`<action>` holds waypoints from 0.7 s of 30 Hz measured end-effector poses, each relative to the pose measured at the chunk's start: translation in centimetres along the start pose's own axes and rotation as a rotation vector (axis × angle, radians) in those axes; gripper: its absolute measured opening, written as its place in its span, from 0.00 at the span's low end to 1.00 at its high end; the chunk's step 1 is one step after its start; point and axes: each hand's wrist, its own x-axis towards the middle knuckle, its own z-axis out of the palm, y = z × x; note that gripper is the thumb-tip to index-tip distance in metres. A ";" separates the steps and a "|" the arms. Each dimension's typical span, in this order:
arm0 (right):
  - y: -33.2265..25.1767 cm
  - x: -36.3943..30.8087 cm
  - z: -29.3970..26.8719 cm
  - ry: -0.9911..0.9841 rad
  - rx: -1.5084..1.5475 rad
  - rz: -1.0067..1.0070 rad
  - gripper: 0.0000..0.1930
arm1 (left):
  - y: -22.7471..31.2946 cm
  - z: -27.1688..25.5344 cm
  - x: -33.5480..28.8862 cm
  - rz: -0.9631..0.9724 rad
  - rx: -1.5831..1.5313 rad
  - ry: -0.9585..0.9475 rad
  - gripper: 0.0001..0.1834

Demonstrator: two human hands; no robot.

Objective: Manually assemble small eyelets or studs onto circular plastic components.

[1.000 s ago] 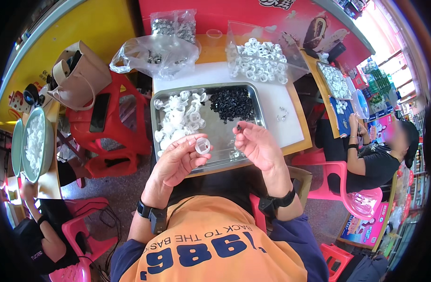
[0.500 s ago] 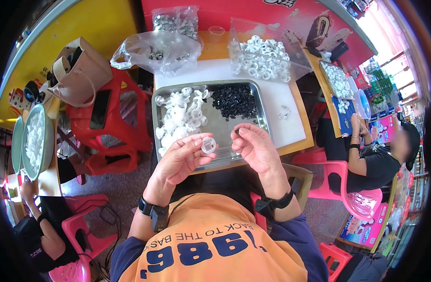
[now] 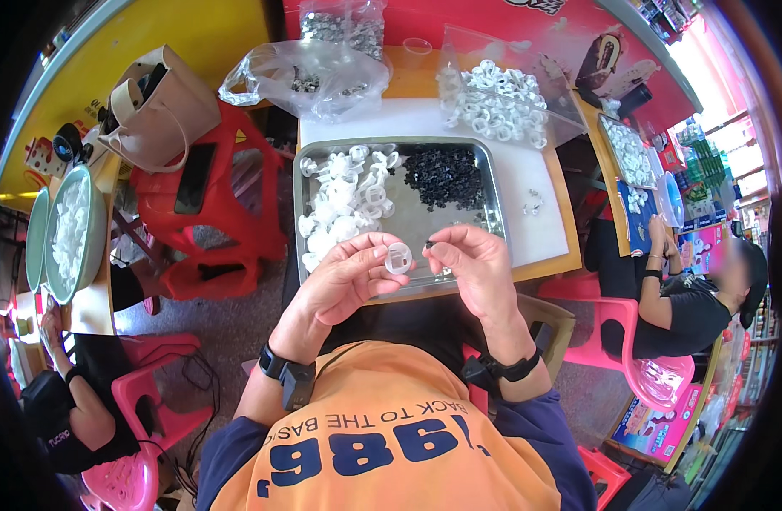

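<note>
My left hand (image 3: 347,271) pinches a small round white plastic cap (image 3: 398,258) by its edge; its hollow, slotted face shows. Close by on the right, my right hand (image 3: 469,262) holds a tiny black part (image 3: 429,244) between thumb and forefinger, apart from the cap. Both hands are over the near edge of a metal tray (image 3: 498,183). A heap of white plastic parts (image 3: 344,196) fills the tray's left side. Small black pieces (image 3: 446,177) are piled at its far right.
Behind the tray lie a clear plastic bag (image 3: 323,81) and an open clear bag of white rings (image 3: 502,98). Few small bits (image 3: 532,204) rest on the white board (image 3: 549,234). A red stool (image 3: 229,187) with a handbag stands left; a co-worker (image 3: 689,294) sits right.
The whole view has shifted, so the tray sits farther right and slightly higher. My right hand has brought the black part a little nearer the white cap; both grips remain.
</note>
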 end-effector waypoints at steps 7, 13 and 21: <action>-3.0 0.0 2.8 -0.050 -0.916 -0.422 0.06 | -0.2 -0.1 -0.5 -0.011 -0.050 -0.017 0.13; -3.4 0.4 2.7 -0.117 -1.221 -0.726 0.08 | -0.2 -0.2 -0.5 -0.014 -0.021 0.000 0.13; -3.5 0.4 2.9 -0.134 -1.312 -0.837 0.10 | -0.2 0.1 -0.4 0.002 0.021 0.021 0.13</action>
